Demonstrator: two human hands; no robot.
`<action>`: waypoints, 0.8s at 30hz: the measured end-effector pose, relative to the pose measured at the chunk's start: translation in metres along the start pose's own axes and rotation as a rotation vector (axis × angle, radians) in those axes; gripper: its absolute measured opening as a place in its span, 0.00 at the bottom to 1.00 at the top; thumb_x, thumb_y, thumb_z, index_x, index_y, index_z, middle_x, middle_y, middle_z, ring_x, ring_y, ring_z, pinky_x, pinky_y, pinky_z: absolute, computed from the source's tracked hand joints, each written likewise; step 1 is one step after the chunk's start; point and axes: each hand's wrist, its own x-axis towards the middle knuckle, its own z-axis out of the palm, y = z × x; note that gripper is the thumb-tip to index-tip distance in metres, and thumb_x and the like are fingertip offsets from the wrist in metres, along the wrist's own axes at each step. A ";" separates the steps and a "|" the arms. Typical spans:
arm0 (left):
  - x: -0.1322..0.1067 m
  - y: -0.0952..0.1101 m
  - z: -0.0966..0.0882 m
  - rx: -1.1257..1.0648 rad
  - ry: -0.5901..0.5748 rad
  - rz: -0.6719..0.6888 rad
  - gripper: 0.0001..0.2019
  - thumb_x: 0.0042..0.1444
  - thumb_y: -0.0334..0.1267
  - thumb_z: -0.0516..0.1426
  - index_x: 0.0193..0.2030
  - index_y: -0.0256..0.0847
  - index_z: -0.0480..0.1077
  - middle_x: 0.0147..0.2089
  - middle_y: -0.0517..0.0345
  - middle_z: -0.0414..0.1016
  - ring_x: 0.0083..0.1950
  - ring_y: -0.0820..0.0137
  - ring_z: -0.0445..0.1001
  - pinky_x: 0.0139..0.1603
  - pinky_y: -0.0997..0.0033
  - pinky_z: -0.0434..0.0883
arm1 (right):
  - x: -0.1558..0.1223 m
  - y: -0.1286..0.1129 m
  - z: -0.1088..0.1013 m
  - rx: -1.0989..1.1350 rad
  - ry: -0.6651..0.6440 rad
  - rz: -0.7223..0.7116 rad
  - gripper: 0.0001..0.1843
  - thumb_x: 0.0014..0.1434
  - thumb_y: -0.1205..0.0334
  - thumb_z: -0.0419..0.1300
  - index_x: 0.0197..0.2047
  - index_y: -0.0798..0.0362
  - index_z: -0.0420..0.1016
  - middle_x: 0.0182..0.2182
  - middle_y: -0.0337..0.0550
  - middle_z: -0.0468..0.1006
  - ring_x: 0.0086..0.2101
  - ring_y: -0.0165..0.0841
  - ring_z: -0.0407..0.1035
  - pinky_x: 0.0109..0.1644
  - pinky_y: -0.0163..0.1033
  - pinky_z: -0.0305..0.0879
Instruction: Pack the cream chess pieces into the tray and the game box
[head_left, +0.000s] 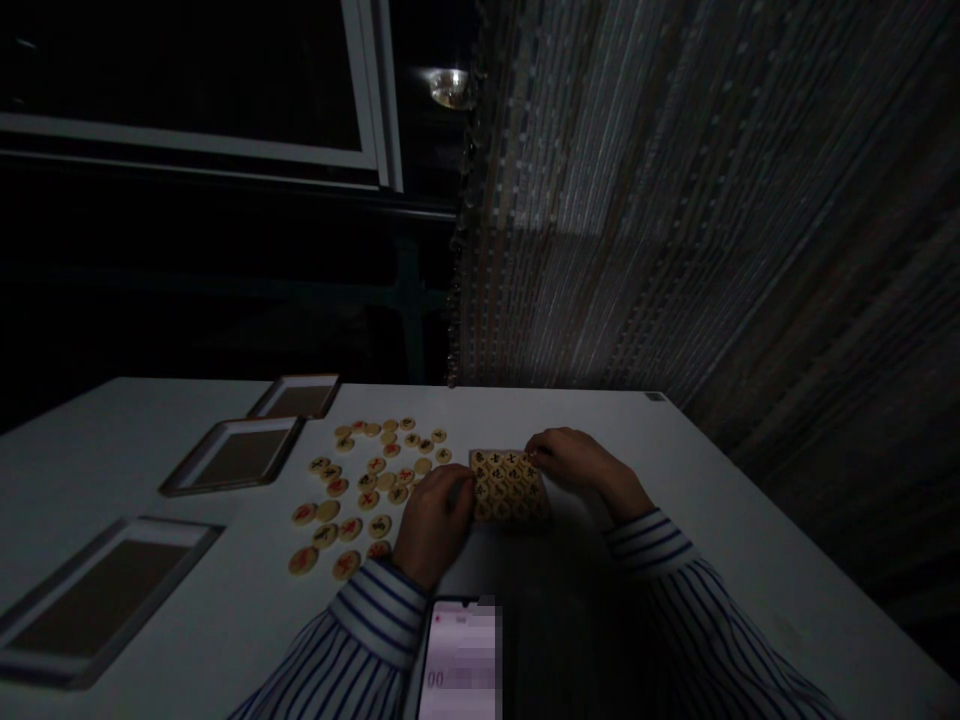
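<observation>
Head view: dim shot, both hands on a block of discs [510,490] near the middle of the white worktop [225,620]. Left hand [435,520]: grip clenched, fingers curled against the block's left edge, fingertips hidden behind the knuckles. Right hand [574,462]: fingertips bunched at the block's far right corner, touching it. Cannot tell whether that grip pinches a disc or just rests there. Block: pale round discs packed flat in tight rows into a rough square, with dark marks on the top faces, too small to read. Can't tell if a holder sits under them. Just left of the block, loose discs [367,485] lie scattered flat on the worktop. Same pale colour, some marked red, some black; the nearest few are partly hidden behind the left hand. Further left are three shallow trays with pale rims and brown floors: far tray [296,397], middle tray [232,455], and near tray [90,595], which is cut off by the frame edge. Phone [461,660] lies between the striped sleeves [375,620] at the bottom edge, screen lit, content blurred, lower end cut off. Behind the worktop: beaded curtain [675,200] on the right, window frame [367,100] upper left, small lamp [450,88] between them. Rest of the background is too dark to make out.
</observation>
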 end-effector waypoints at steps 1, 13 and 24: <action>0.000 0.000 0.000 0.000 -0.001 0.001 0.09 0.55 0.35 0.48 0.38 0.40 0.68 0.40 0.54 0.73 0.43 0.67 0.70 0.46 0.65 0.66 | 0.000 0.000 0.000 0.000 -0.004 0.005 0.15 0.56 0.61 0.50 0.43 0.50 0.73 0.39 0.44 0.76 0.40 0.35 0.68 0.40 0.36 0.58; 0.000 -0.001 0.001 0.007 -0.007 -0.017 0.09 0.55 0.35 0.48 0.39 0.40 0.68 0.40 0.55 0.73 0.44 0.68 0.70 0.47 0.65 0.66 | -0.003 -0.001 -0.011 0.040 -0.025 -0.010 0.15 0.56 0.59 0.50 0.43 0.49 0.72 0.40 0.44 0.76 0.40 0.34 0.68 0.40 0.35 0.59; 0.000 -0.004 0.002 0.005 -0.012 -0.009 0.09 0.55 0.34 0.49 0.39 0.39 0.68 0.41 0.55 0.72 0.44 0.69 0.69 0.48 0.65 0.66 | -0.005 -0.002 -0.012 0.100 -0.157 -0.012 0.16 0.52 0.61 0.54 0.45 0.47 0.73 0.41 0.42 0.76 0.41 0.36 0.68 0.42 0.36 0.60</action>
